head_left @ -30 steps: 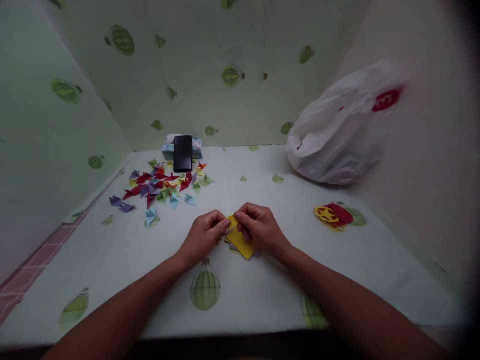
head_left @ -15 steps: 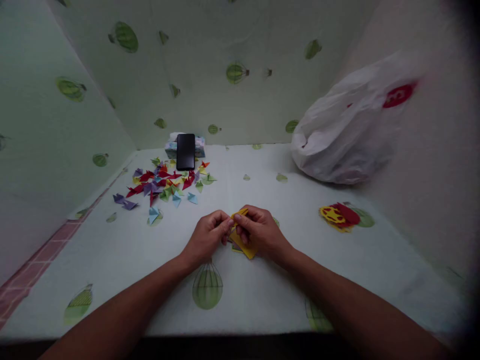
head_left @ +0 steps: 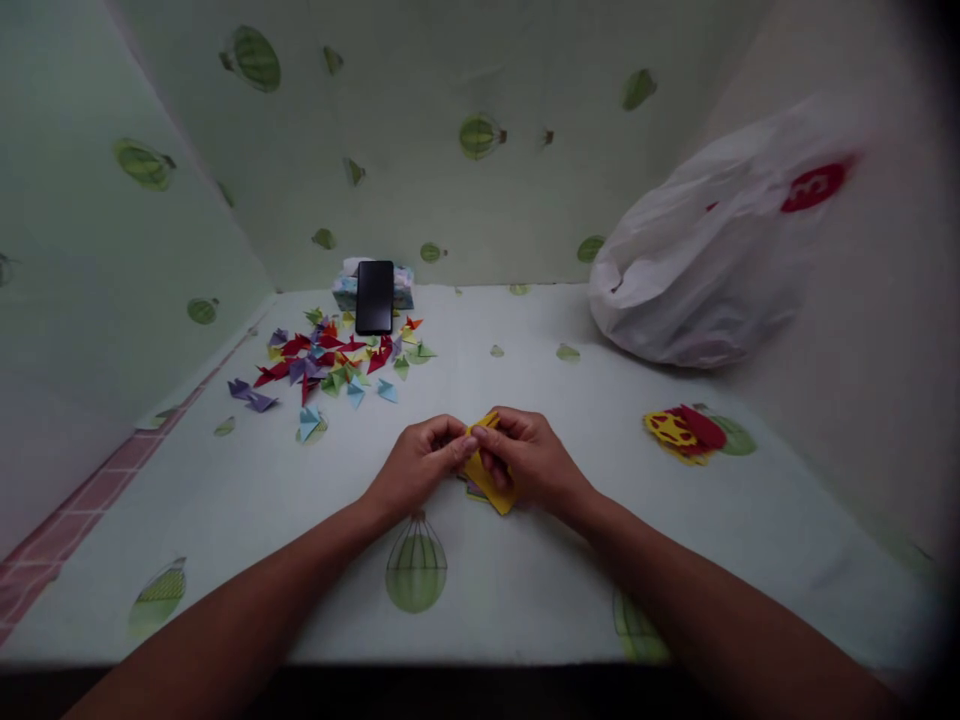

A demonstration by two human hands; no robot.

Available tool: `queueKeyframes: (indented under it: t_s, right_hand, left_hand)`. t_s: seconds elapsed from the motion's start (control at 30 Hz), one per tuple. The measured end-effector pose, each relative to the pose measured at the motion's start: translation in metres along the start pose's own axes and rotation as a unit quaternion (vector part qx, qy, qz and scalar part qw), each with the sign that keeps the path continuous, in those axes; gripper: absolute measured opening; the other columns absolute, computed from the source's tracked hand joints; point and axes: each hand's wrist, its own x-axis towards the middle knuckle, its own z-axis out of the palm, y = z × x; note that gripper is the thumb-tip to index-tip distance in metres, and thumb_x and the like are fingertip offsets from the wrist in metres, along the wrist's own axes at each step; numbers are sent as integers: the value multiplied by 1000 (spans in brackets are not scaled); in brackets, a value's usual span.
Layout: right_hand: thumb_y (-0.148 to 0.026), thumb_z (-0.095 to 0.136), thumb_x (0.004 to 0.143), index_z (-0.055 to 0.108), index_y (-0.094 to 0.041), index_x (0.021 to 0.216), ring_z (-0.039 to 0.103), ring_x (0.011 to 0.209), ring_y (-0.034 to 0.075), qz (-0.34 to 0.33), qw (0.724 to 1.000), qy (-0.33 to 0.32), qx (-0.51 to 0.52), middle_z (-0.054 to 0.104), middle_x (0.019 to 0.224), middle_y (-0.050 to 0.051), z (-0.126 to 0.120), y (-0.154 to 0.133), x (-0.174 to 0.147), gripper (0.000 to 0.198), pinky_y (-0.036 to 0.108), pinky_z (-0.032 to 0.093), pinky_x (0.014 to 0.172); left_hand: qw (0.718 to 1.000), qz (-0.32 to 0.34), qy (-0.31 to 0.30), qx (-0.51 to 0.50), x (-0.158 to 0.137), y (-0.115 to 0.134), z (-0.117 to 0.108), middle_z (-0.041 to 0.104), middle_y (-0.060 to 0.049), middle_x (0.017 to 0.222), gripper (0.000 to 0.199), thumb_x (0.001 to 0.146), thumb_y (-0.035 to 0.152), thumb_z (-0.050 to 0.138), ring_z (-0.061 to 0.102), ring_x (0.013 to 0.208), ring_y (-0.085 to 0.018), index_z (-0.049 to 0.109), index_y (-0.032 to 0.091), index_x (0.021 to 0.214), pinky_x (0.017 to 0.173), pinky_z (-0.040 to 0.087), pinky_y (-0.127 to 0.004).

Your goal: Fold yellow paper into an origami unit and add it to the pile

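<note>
My left hand and my right hand meet above the middle of the table. Between their thumbs and fingers they pinch a small piece of yellow folded paper, largely covered by the fingertips. Under the hands lies a stack of paper sheets, yellow on top, with other colours showing at its left edge. Farther back on the left is a loose pile of small folded paper birds in purple, red, green, blue, yellow and orange.
A black phone leans on a tissue box behind the pile. At the back right stands a bulging white plastic bag. Red and yellow cut-out shapes lie on the right side of the balloon-print tablecloth.
The view has shifted slightly. Both hands keep hold of the yellow folded paper, and its visible part is turned a little differently; the left fingertips have come slightly closer to the right.
</note>
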Motion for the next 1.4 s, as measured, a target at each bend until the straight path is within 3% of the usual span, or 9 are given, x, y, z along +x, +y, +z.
queueKeyframes:
  t_s: [0.13, 0.33, 0.73, 1.03, 1.2, 1.27, 1.4]
  right_hand:
    - [-48, 66, 86, 56, -18, 73, 53, 41, 6, -5, 997, -41, 65, 62, 58, -4, 1, 1, 0, 35, 19, 41, 42]
    - [-42, 77, 80, 57, -18, 81, 57, 45, 7, -9, 985, -72, 155, 65, 62, -4, 2, 5, 3, 31, 21, 47, 49]
    - [-35, 74, 85, 59, -18, 83, 58, 47, 8, -16, 969, -99, 224, 66, 61, -4, 4, 8, 2, 23, 21, 46, 51]
    - [-36, 72, 85, 57, -17, 78, 56, 47, 7, -29, 983, -75, 167, 65, 65, -3, 6, 7, -1, 24, 22, 46, 50]
    - [-37, 71, 84, 57, -18, 76, 53, 45, 7, -29, 997, -31, 72, 61, 62, -4, 8, 1, -6, 24, 22, 45, 48]
    - [-36, 70, 83, 56, -18, 75, 51, 44, 7, -35, 998, -20, 42, 60, 60, -5, 8, -1, -7, 24, 22, 44, 47]
    - [-35, 69, 83, 56, -19, 73, 50, 43, 7, -48, 999, -16, 3, 56, 54, -6, 8, -4, -8, 22, 21, 42, 45]
  left_hand:
    - [995, 7, 9, -100, 0, -3, 1, 61, 1, 64, 29, 86, 39, 67, 55, 62, -11, 61, 14, 74, 65, 45, -24]
    - [965, -32, 3, -260, -1, -6, 9, 59, 0, 65, 29, 84, 37, 71, 55, 60, -10, 60, 14, 71, 62, 43, -22]
    - [936, -52, -24, -348, -3, -7, 13, 61, 0, 68, 23, 85, 32, 71, 59, 62, -11, 59, 15, 76, 62, 44, -22]
    - [958, -43, -33, -280, -2, -9, 12, 60, -1, 69, 28, 87, 40, 67, 60, 60, -13, 56, 16, 79, 64, 47, -27]
    - [982, 59, 141, -107, -5, -2, 10, 57, 3, 79, 24, 77, 28, 77, 56, 71, -11, 57, 18, 85, 68, 46, -23]
    - [985, 81, 134, -72, -6, -1, 10, 58, 1, 80, 19, 79, 29, 74, 56, 74, -12, 60, 17, 84, 69, 47, -24]
    - [990, 63, 83, -97, -8, -2, 12, 62, 0, 84, 21, 81, 32, 73, 61, 76, -13, 61, 17, 90, 71, 50, -26]
